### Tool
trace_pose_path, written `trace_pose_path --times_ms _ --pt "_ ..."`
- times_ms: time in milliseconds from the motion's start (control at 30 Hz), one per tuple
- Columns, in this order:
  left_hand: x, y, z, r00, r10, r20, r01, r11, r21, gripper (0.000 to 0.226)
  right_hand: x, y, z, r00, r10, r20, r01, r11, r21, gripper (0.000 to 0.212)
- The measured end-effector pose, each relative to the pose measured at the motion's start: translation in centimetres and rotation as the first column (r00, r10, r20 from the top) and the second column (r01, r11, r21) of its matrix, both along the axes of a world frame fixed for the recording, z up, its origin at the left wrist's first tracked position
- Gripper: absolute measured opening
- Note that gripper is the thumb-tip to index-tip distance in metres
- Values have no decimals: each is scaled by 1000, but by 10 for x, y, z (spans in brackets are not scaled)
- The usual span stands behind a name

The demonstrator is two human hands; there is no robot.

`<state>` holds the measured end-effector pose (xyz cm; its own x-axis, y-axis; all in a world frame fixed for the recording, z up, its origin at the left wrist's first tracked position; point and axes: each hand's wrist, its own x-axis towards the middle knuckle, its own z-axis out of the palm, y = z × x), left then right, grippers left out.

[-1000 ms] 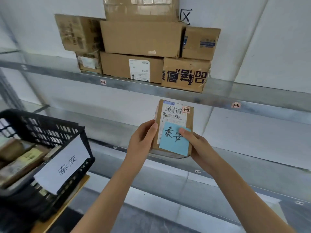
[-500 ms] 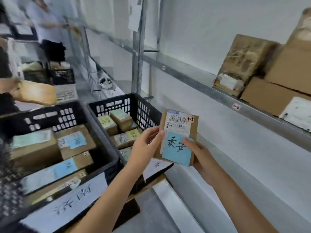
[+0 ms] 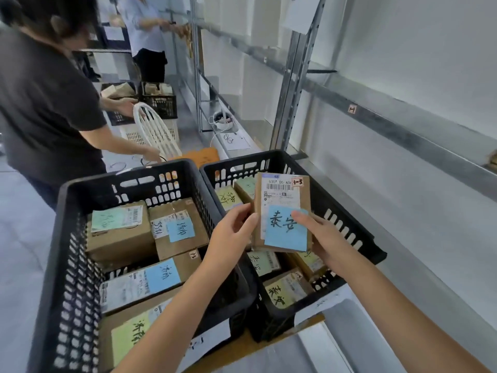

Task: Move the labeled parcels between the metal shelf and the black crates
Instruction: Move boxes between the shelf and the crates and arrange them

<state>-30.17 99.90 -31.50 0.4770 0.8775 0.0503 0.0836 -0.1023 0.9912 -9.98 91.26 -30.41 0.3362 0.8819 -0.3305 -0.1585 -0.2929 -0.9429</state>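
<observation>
Parcel point(image 3: 282, 200), a small brown box, is held upright over the right crate point(image 3: 242, 161), above the other parcels lying inside it. It is grasped from both sides. The left grip point(image 3: 231, 235) is curled against its left edge, and the right grip point(image 3: 326, 242) is closed round its right edge, with the thumb laid across a blue note point(image 3: 279, 238) stuck on the front. A white barcode label point(image 3: 281, 193) is seen above the note. The left crate point(image 3: 121, 177), just beside the right one, is filled with boxes bearing blue and green notes. The metal shelf point(image 3: 398, 122) is seen along the wall to the right. Two other people are seen at the far left, near further crates.
</observation>
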Motion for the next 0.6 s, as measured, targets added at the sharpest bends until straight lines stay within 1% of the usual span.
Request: trace_pose_path --times_ms 67,200,300,433,600 --pt "8 12 -5 999 30 -26 -30 1000 -6 40 14 16 -8 1000 20 6 -20 999 -30 70" --pt "25 36 -13 992 106 -67 -108 994 -25 39 44 48 -27 996 83 21 -81 993 -91 77" --pt "37 53 -18 976 183 -120 -187 982 -18 37 65 72 -45 986 167 -9 -167 976 -137 75" --pt "55 71 -21 943 285 -171 -290 957 -2 33 86 101 -69 950 312 -30 -311 925 -216 69" --pt "74 81 -25 906 361 -221 -371 929 -2 29 105 133 -87 870 494 14 -471 838 -274 68"
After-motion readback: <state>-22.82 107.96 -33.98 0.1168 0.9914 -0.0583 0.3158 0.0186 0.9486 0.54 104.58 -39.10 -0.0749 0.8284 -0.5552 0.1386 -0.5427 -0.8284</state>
